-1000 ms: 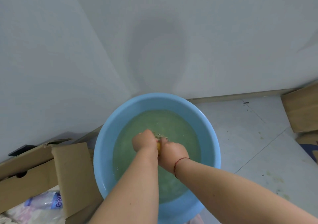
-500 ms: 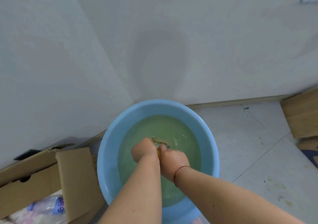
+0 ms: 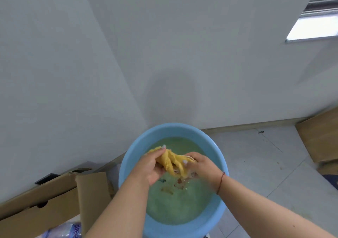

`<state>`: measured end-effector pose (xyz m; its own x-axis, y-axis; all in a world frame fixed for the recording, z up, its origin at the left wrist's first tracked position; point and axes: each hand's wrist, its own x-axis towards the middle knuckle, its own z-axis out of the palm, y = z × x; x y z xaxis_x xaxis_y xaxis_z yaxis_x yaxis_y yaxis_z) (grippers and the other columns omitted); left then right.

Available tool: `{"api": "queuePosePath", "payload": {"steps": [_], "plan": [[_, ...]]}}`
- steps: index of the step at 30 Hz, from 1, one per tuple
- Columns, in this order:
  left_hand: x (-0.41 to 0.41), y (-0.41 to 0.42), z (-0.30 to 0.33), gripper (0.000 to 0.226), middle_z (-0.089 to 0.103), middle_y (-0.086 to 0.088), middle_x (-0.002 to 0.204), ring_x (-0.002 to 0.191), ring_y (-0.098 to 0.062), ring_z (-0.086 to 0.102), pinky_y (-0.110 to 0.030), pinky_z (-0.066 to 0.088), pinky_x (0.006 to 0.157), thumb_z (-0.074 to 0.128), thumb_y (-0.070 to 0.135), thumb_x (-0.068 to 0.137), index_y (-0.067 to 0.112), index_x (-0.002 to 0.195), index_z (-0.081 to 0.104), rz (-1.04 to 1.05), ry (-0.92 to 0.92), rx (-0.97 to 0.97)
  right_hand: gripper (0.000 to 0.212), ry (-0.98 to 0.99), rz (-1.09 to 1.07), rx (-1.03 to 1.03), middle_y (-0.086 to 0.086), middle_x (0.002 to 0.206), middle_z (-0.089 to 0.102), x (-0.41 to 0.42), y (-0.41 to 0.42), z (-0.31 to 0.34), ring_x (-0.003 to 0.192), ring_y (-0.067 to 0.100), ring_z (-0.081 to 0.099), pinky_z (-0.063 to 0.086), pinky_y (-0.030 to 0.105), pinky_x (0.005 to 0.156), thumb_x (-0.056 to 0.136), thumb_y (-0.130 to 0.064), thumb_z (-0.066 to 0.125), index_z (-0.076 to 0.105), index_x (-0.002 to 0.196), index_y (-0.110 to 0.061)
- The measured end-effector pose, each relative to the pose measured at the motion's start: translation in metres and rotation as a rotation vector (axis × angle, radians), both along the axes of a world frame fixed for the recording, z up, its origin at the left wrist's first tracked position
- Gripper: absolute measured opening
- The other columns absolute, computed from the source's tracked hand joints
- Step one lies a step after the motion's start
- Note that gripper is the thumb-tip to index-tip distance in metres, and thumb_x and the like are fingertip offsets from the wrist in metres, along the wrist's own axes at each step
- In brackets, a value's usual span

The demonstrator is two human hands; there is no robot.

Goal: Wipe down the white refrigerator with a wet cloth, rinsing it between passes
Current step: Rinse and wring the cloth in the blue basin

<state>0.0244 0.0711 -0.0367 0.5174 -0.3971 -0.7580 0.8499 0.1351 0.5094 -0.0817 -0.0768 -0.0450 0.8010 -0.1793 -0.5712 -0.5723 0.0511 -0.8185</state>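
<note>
A yellow cloth (image 3: 172, 161) is twisted between both hands, held just above the greenish water in a round blue basin (image 3: 128, 166) on the floor. My left hand (image 3: 150, 166) grips the cloth's left end. My right hand (image 3: 201, 166), with a red string on its wrist, grips the right end. Drips disturb the water below the cloth. A tall white surface (image 3: 54, 73) rises to the left; I cannot tell whether it is the refrigerator.
An open cardboard box (image 3: 54, 201) holding a plastic bottle (image 3: 64, 233) stands at the lower left, touching the basin. More cardboard (image 3: 320, 140) leans at the right wall. Grey tiled floor (image 3: 256, 164) spreads to the right. A window (image 3: 314, 18) shows at top right.
Both hands have lifted out of the water and moved apart, bringing the yellow cloth up into sight. The view has tilted upward, so the basin sits lower in the frame.
</note>
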Motion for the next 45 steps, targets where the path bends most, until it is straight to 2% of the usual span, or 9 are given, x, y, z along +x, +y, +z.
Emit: {"api": "queuePosePath", "payload": {"steps": [3,6,13,19,26,33,37,40,45], "plan": [[-0.003,0.009,0.025,0.075,0.059,-0.027,0.120,0.114,-0.042,0.058,-0.051,0.058,0.074,0.066,-0.010,0.054,-0.005,0.127,0.049,-0.079,-0.048,-0.133,0.035,-0.043,0.022,-0.258,-0.002,0.066,0.054,-0.005,-0.014,0.024,0.064,0.013,0.050,0.045,0.030,0.069,0.100,-0.030,0.048,0.056,0.071,-0.012],[-0.014,0.013,0.047,0.070,0.062,-0.024,0.112,0.102,-0.037,0.065,-0.049,0.057,0.077,0.058,-0.007,0.053,-0.001,0.122,0.051,-0.236,-0.225,-0.050,0.032,-0.149,-0.115,-0.385,-0.001,0.071,0.053,-0.003,-0.024,0.053,0.066,0.013,0.047,0.040,0.028,0.066,0.100,-0.028,0.048,0.063,0.085,-0.004],[-0.038,0.025,0.100,0.063,0.065,-0.002,0.097,0.091,-0.017,0.062,-0.036,0.050,0.080,0.071,0.016,0.056,0.017,0.118,0.059,-0.855,-0.628,0.153,0.022,-0.451,-0.123,0.138,0.012,0.074,0.059,-0.010,-0.031,0.142,0.064,0.020,0.061,0.055,0.029,0.055,0.089,-0.007,0.064,0.058,0.108,-0.016],[-0.055,0.017,0.155,0.049,0.064,-0.018,0.101,0.097,-0.030,0.060,-0.046,0.046,0.089,0.070,0.016,0.070,0.001,0.114,0.059,-0.724,-0.771,-0.075,0.052,-0.576,0.175,0.281,0.009,0.091,0.063,-0.027,-0.033,0.209,0.081,0.019,0.064,0.054,0.029,0.072,0.070,0.009,0.065,0.052,0.116,-0.011],[-0.059,0.013,0.197,0.055,0.068,-0.012,0.115,0.107,-0.027,0.063,-0.044,0.049,0.094,0.071,0.028,0.075,0.005,0.124,0.060,-0.616,-0.839,-0.155,0.056,-0.553,0.407,-0.305,-0.001,0.096,0.061,-0.036,-0.034,0.248,0.085,0.010,0.060,0.053,0.030,0.076,0.069,0.004,0.069,0.054,0.113,-0.027],[-0.058,-0.004,0.221,0.055,0.070,-0.020,0.091,0.087,-0.029,0.065,-0.043,0.053,0.083,0.084,0.037,0.073,-0.007,0.101,0.064,-0.496,-0.935,-0.001,0.034,-0.486,0.149,-0.562,-0.008,0.078,0.061,-0.030,-0.043,0.264,0.069,0.007,0.055,0.049,0.028,0.068,0.069,-0.007,0.081,0.063,0.094,-0.021],[-0.054,-0.009,0.228,0.032,0.066,-0.015,0.083,0.075,-0.026,0.063,-0.041,0.052,0.071,0.066,0.033,0.090,0.002,0.096,0.063,-0.465,-0.841,-0.063,0.027,-0.489,0.134,-0.424,-0.001,0.072,0.054,-0.024,-0.047,0.262,0.064,0.014,0.047,0.040,0.027,0.057,0.074,-0.007,0.078,0.062,0.093,0.000],[-0.047,-0.011,0.231,0.023,0.056,-0.011,0.075,0.064,-0.019,0.057,-0.031,0.050,0.061,0.056,0.026,0.097,0.003,0.092,0.059,-0.400,-0.852,-0.044,0.015,-0.513,0.101,-0.312,-0.004,0.067,0.052,-0.022,-0.048,0.260,0.067,0.016,0.047,0.040,0.025,0.056,0.074,-0.014,0.077,0.064,0.079,-0.012],[-0.032,-0.009,0.232,0.021,0.049,-0.013,0.084,0.074,-0.025,0.048,-0.035,0.045,0.064,0.055,0.023,0.099,0.002,0.098,0.058,-0.226,-0.877,-0.007,0.047,-0.423,-0.039,-0.308,-0.006,0.057,0.033,-0.016,-0.055,0.253,0.059,0.015,0.033,0.027,0.026,0.054,0.067,-0.035,0.078,0.035,0.053,-0.024]]}}
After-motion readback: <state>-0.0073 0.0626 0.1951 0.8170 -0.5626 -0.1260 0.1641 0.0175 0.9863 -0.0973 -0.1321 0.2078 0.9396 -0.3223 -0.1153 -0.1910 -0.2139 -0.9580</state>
